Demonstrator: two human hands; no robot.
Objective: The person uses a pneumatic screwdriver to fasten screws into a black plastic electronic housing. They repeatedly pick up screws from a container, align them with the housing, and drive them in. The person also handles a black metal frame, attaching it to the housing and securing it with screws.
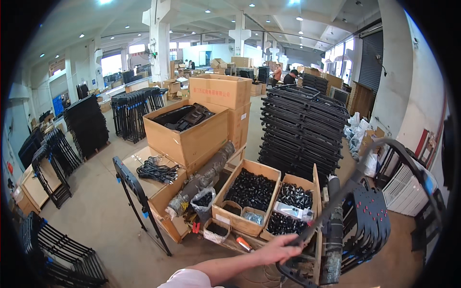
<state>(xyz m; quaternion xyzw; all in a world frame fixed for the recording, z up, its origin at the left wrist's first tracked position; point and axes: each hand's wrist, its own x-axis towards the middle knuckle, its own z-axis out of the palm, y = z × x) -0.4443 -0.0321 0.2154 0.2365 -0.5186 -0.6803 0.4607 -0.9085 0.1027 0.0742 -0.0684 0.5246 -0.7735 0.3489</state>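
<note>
My left hand (276, 248) reaches across from the lower middle, its fingers closed round the tube of a large black metal frame (342, 193). The frame is tilted and arches up toward the right, partly blurred. My right hand is out of sight. Just beyond my left hand is a workbench with a wooden box of small black parts (250, 189) and a second box of black and silvery pieces (294, 196). A white and grey packet (289, 211) lies on those pieces. Left of the hand rests an orange-handled tool (244, 243).
Behind the bench rises a tall stack of black frames (302, 129). More frames with red and blue spots (367, 216) stand at right. A large carton (187, 139), a bundle of black cables (157, 169) and a standing black frame (139, 197) are on the left.
</note>
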